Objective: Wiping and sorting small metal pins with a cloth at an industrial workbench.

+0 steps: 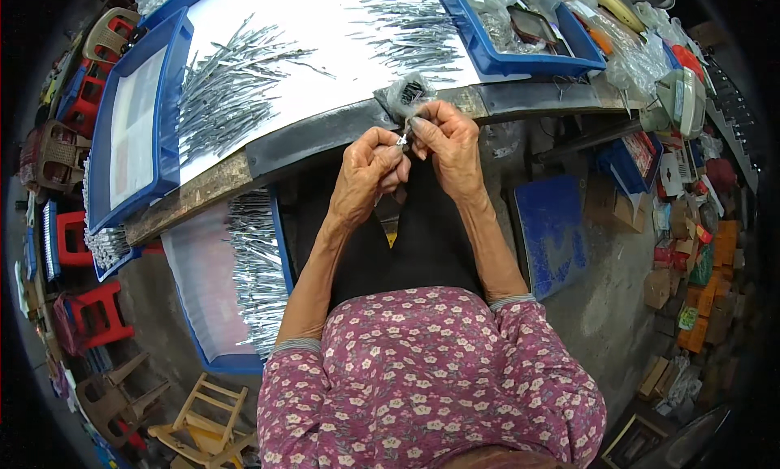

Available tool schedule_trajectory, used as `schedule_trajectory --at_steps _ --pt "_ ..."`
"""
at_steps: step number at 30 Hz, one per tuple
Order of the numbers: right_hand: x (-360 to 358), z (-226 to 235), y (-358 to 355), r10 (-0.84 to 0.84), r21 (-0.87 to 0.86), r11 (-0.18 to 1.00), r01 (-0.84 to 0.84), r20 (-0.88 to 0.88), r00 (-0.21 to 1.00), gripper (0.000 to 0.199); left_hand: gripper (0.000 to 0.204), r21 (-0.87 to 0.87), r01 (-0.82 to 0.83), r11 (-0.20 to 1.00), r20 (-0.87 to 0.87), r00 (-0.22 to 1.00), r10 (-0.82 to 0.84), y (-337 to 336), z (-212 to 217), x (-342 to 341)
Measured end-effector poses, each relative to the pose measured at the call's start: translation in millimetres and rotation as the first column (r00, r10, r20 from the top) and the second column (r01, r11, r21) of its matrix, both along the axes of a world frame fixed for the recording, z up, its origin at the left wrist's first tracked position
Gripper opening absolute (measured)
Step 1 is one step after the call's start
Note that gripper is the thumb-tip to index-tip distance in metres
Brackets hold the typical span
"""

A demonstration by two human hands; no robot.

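Note:
My left hand and my right hand meet just off the table's near edge, both with fingers pinched closed. Between their fingertips shows a small silvery metal piece, too small to name exactly. The left fingers grip it from below, while the right thumb and forefinger close on its upper end. Right behind the fingertips, a clear plastic bag with small dark parts in it sits on the dark edge strip. On the white tabletop, thin silvery metal strips lie in a left pile and a right pile.
A blue tray stands at the table's left end; another blue tray at the right holds plastic bags. Below the table on the left, a blue bin carries more strips. A blue board, red stools and a wooden chair are around me.

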State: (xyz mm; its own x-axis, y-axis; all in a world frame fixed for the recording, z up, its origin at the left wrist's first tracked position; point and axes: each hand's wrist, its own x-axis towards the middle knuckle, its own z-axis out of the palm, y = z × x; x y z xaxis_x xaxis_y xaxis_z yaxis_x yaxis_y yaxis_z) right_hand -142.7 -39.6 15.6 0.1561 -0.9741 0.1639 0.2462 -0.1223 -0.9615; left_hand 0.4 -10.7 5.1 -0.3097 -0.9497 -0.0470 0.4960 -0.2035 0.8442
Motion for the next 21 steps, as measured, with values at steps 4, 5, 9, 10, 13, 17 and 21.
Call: schedule_trajectory --at_steps 4,5,9,10,13,17,21 --pt "-6 -4 1 0.081 0.092 0.991 -0.095 0.137 0.987 0.012 0.014 0.005 0.059 0.998 0.052 0.997 -0.059 0 -2 1" --pt "-6 -5 1 0.099 0.107 0.987 -0.118 0.171 0.980 0.011 0.014 -0.006 0.060 0.998 0.078 0.995 -0.060 0 -2 1" --pt "-8 -2 6 0.072 0.058 0.995 -0.076 0.057 0.996 0.012 0.014 -0.008 0.065 0.998 0.088 0.994 -0.064 2 -2 0" --pt "-9 -2 7 0.061 0.028 0.998 -0.061 0.007 0.998 0.012 0.014 0.007 0.076 0.997 0.076 0.994 -0.077 2 -1 -1" --pt "-10 -1 10 0.034 -0.014 0.999 -0.035 -0.072 0.997 0.012 0.016 0.042 0.126 0.991 0.000 0.992 -0.126 3 -4 0" --pt "-11 -4 13 0.046 0.013 0.999 -0.046 -0.028 0.999 0.012 0.018 0.050 0.183 0.982 -0.065 0.982 -0.179 5 -5 1" --pt "-14 -9 15 0.064 0.076 0.995 -0.066 0.035 0.997 0.013 0.018 0.039 0.151 0.988 0.048 0.987 -0.153 5 -5 -1"
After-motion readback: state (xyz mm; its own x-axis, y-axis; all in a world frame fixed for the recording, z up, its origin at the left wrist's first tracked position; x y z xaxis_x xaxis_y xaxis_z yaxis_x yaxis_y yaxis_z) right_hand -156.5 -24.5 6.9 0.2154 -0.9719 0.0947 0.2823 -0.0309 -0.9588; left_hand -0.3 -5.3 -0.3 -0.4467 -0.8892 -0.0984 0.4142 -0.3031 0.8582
